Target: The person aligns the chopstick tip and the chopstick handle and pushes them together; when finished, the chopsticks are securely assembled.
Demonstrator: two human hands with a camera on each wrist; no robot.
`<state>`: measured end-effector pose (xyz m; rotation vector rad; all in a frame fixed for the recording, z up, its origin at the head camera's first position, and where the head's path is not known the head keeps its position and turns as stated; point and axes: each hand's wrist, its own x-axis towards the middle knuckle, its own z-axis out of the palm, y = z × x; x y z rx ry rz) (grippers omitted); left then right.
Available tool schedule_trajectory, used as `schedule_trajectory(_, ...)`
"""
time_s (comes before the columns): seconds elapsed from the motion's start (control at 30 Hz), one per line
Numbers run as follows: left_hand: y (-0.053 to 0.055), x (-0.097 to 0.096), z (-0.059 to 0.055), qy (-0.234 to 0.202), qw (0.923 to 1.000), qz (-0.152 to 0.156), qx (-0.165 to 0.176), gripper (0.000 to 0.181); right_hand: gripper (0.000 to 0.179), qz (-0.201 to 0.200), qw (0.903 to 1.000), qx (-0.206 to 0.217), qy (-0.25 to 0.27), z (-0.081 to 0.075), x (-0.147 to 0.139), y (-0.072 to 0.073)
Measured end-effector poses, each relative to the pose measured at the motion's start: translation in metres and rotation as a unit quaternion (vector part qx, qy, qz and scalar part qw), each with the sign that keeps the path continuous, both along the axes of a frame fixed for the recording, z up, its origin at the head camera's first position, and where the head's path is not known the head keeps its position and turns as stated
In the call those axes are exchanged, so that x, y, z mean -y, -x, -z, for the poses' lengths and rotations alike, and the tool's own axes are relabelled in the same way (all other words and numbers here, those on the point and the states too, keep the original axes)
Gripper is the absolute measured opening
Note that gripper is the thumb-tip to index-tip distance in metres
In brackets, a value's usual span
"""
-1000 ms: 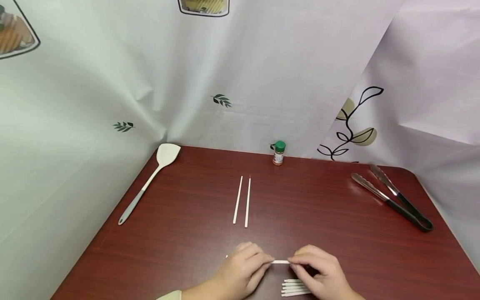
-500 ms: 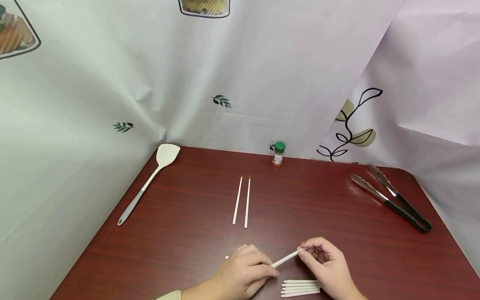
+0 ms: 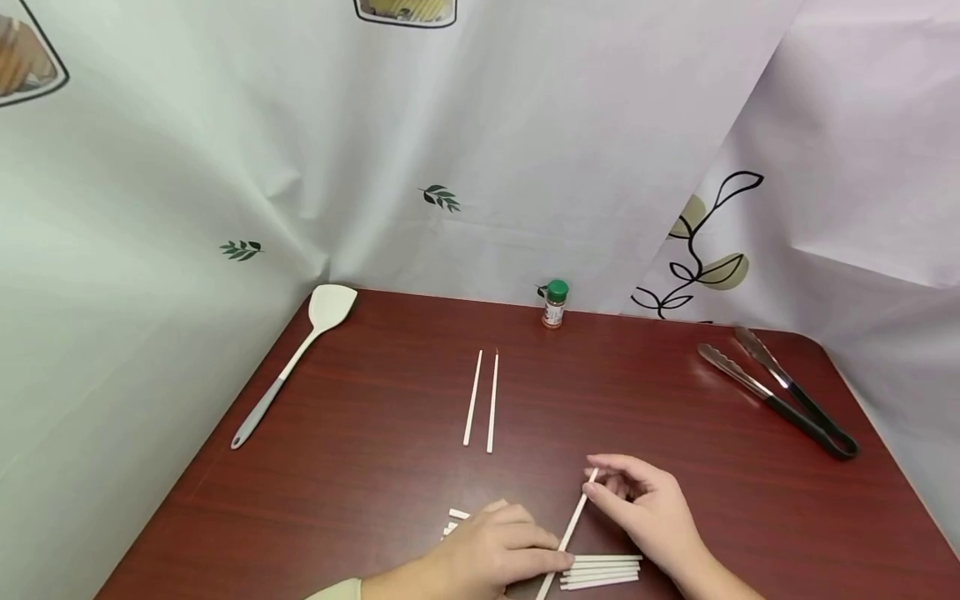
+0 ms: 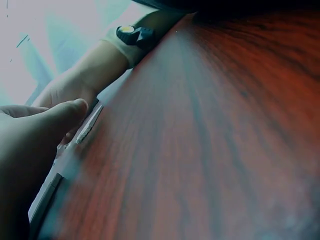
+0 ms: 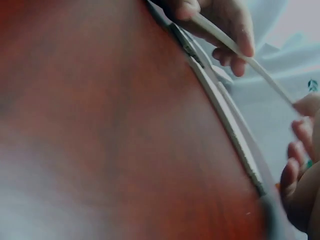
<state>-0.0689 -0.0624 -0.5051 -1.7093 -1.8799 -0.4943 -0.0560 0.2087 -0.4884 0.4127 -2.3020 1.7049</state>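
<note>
A thin white stick [image 3: 574, 518] slants between my two hands in the head view. My right hand [image 3: 651, 517] pinches its far end between thumb and fingers. Lower down, my left hand [image 3: 504, 548] holds the same stick with thumb and fingertips, and the near end pokes out beyond it. The right wrist view has this stick [image 5: 272, 81] spanning both hands above the table. A row of similar white sticks [image 3: 606, 571] lies sideways just right of my left hand. More stick ends [image 3: 459, 514] stick out behind that hand, partly hidden.
Farther up the table [image 3: 360, 467], two white sticks [image 3: 473, 398] lie side by side, one with a brownish tip. A pale spatula [image 3: 300, 354] lies at the left edge, metal tongs [image 3: 783, 400] at the right. A green-capped spice jar [image 3: 554, 305] stands by the white backdrop.
The stick between the hands has swung from level to a steep slant. My right hand rose with its end, while my left slid down and right, uncovering more of both stick groups.
</note>
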Motion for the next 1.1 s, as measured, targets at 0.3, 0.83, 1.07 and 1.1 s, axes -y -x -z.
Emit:
schedule_trajectory(0.3, 0.001, 0.002, -0.005, -0.035, 0.9963, -0.051, 0.060, 0.047, 0.045, -0.029, 0.9788, 0.049, -0.197, -0.025, 0.012, 0.042)
schedule_trajectory(0.83, 0.055, 0.001, -0.013, -0.003, 0.9835, -0.163, 0.078, 0.036, 0.063, -0.131, 0.9597, 0.082, -0.235, -0.023, 0.036, 0.129)
schedule_trajectory(1.07, 0.061, 0.001, -0.007, 0.032, 0.9732, -0.199, 0.111, 0.035, 0.063, -0.123, 0.9450, 0.043, -0.300, -0.023, 0.047, 0.145)
schedule_trajectory(1.1, 0.061, 0.001, -0.007, 0.035, 0.9721, -0.203, 0.112, 0.035, 0.063, -0.122, 0.9416, 0.035, -0.312, -0.023, 0.048, 0.145)
